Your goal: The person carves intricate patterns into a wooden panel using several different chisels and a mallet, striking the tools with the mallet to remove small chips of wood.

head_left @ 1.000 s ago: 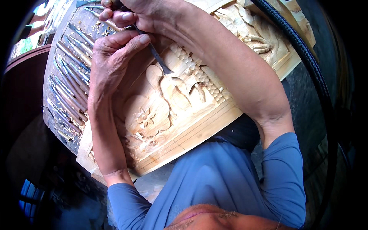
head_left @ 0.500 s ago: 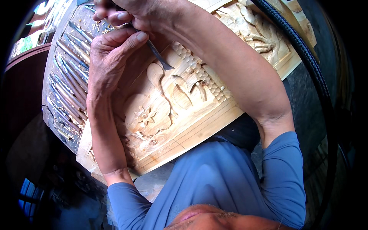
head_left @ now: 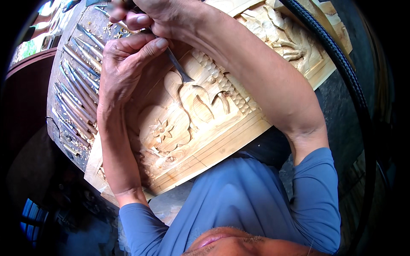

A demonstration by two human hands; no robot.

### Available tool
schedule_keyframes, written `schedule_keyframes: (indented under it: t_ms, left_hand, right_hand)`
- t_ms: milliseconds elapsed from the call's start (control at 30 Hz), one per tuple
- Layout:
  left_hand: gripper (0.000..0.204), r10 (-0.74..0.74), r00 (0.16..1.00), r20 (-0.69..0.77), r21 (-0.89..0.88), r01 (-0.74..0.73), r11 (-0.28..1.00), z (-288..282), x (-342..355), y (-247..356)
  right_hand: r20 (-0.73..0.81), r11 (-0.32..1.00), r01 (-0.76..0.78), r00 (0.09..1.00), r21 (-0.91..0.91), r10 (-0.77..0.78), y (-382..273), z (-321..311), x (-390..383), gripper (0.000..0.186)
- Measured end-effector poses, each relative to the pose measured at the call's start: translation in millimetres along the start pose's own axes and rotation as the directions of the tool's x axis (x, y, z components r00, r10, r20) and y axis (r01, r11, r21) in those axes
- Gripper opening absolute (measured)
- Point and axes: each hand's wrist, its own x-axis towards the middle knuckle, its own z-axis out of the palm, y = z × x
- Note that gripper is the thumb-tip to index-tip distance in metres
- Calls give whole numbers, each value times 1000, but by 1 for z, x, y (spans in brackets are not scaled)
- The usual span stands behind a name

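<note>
A wood carving chisel (head_left: pixel 176 63) slants down with its flared steel edge against a pale carved wooden panel (head_left: pixel 205 147), beside a raised rounded form. Around its shaft my left hand (head_left: pixel 124 64) is closed, thumb laid along the metal. Farther up, at the top edge of the view, my right hand (head_left: pixel 147 15) is closed on the chisel's upper end; the handle is mostly hidden by the fingers. The panel bears a raised star-shaped flower (head_left: pixel 161 130), curling leaf forms and a bumpy band running under my right forearm.
Several chisels and gouges (head_left: pixel 79 98) lie side by side on the worktable (head_left: pixel 55 128) to the left, among wood shavings. Deeper carved relief (head_left: pixel 282 36) continues at the far right. A thick braided dark hose (head_left: pixel 333 47) hangs down the right side.
The chisel's edge has shifted slightly toward me along the panel, and both hands have moved a little with it. My grip looks the same.
</note>
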Motion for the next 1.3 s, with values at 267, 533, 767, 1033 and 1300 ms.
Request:
schedule_keyframes:
  t_ms: [267,533,767,1033,1300]
  left_hand:
    - [21,3,1000,6,35,-3,999,-6,0,-1]
    - [23,69,997,-43,-52,-72,996,5,2,-2]
    - [22,61,998,-17,-92,-62,994,-2,1,-3]
    - [20,56,998,-13,-39,-57,998,0,2,-1]
    - [21,96,995,-12,-18,-97,995,2,2,-1]
  right_hand:
    - [-2,1000,8,1000,-3,-8,-5,0,1,35]
    - [-1,1000,3,1000,-7,-3,-4,0,4,35]
    - [4,1000,1,1000,-3,-1,-2,5,9,35]
    - [8,1000,-1,1000,-4,1,-3,4,8,36]
    - [9,1000,6,1000,-8,-6,-8,0,5,36]
